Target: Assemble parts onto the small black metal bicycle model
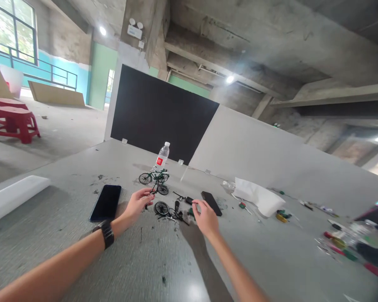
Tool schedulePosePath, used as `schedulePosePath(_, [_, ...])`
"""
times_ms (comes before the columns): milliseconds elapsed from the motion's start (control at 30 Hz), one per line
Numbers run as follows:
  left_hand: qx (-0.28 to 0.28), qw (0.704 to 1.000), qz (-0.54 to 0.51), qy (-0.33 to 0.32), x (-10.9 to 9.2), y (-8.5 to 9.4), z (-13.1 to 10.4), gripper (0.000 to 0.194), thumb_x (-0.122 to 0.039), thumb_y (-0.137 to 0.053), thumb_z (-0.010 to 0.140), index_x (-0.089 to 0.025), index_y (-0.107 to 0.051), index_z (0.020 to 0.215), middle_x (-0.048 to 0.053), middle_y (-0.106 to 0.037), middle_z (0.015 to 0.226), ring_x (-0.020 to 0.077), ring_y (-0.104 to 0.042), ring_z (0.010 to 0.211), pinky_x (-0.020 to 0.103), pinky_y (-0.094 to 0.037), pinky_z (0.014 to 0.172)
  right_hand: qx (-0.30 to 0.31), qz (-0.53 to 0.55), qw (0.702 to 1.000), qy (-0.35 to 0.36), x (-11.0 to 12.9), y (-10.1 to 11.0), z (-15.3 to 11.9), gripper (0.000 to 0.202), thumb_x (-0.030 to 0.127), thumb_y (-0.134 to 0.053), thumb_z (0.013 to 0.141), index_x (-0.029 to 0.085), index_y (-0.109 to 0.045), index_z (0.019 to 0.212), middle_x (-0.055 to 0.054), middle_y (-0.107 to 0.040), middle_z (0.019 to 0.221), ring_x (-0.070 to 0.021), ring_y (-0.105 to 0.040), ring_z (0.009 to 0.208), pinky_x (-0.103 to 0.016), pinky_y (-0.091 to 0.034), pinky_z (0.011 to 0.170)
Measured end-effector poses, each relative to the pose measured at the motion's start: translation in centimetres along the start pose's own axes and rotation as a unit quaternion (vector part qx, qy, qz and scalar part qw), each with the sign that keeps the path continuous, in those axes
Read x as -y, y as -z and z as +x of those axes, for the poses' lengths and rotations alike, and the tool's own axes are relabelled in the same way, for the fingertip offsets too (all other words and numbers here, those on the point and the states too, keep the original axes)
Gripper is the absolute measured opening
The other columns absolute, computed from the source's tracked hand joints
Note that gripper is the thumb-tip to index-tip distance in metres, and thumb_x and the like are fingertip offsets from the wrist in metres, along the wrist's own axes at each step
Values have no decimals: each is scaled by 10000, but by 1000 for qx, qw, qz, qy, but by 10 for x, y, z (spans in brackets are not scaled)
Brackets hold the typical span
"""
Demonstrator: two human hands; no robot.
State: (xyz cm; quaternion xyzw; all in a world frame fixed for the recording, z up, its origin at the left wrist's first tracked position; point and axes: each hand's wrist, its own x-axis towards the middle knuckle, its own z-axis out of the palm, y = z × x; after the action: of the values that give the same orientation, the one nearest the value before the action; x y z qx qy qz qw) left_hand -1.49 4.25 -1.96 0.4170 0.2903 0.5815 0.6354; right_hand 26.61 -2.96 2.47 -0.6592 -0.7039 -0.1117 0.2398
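Note:
My left hand (137, 204), with a black watch on its wrist, pinches a thin black part joined to a small wheel (163, 189). My right hand (205, 217) hovers with its fingers curled over a pile of small black and green parts (179, 212); I cannot tell whether it holds one. A loose wheel (161, 207) lies between my hands. Behind them stands a small green model bicycle (153, 176), in front of a water bottle (162, 157) with a red label.
A dark phone (106, 202) lies left of my left hand, and another phone (211, 203) lies beside my right. White packaging (258, 196), small screwdrivers and parts are scattered to the right. A white box (12, 196) sits on the grey table's left edge. Red stools (12, 122) stand far left.

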Motion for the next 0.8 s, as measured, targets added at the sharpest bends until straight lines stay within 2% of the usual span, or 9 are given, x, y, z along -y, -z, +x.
schedulePosePath(133, [8, 1000, -3, 13, 2, 3, 1, 495, -389, -879, 613, -150, -749, 1026, 64, -704, 884, 190, -672, 805, 295, -530, 717, 74, -13, 997, -18, -33, 13, -9, 306, 343, -481, 935, 240, -718, 1099, -78, -740, 1114, -241, -703, 975, -335, -521, 827])
schedulePosePath(233, [15, 999, -12, 30, 3, 5, 1, 501, -389, -877, 623, -157, -739, 1045, 60, -707, 877, 166, -667, 746, 264, -502, 663, 103, -17, 994, -23, -35, 14, -19, 323, 323, -470, 936, 225, -723, 1111, -79, -736, 1143, -242, -687, 1048, -348, -505, 894])
schedulePosePath(400, [25, 998, -38, 47, 1, 5, 1, 485, -379, -870, 628, -148, -726, 1030, 40, -693, 816, 157, -666, 745, 253, -499, 665, 112, -20, 993, -2, -6, 5, -20, 314, 301, -452, 957, 238, -701, 1137, -71, -708, 1173, -221, -682, 1032, -318, -499, 860])
schedulePosePath(500, [27, 997, -51, 46, 0, 5, 1, 463, -361, -866, 639, -142, -721, 1020, 31, -680, 783, 165, -671, 757, 271, -514, 699, 127, -17, 991, 32, 18, -5, -11, 262, 274, -488, 952, 269, -713, 1086, -37, -711, 1144, -192, -693, 961, -280, -493, 803])
schedulePosePath(567, [27, 997, -57, 47, -1, 5, 1, 450, -345, -865, 650, -140, -721, 1024, 30, -679, 783, 166, -674, 760, 271, -518, 701, 128, -19, 991, 43, 28, -12, -1, 258, 272, -498, 957, 279, -701, 1116, -32, -699, 1175, -187, -691, 960, -274, -486, 780])
schedulePosePath(800, [33, 994, -82, 68, -1, 5, 2, 397, -283, -853, 699, -145, -721, 1048, 57, -715, 846, 174, -698, 828, 267, -546, 746, 112, -29, 993, 31, 36, -30, 31, 236, 210, -511, 945, 231, -689, 1099, -68, -701, 1125, -189, -688, 908, -277, -469, 738])
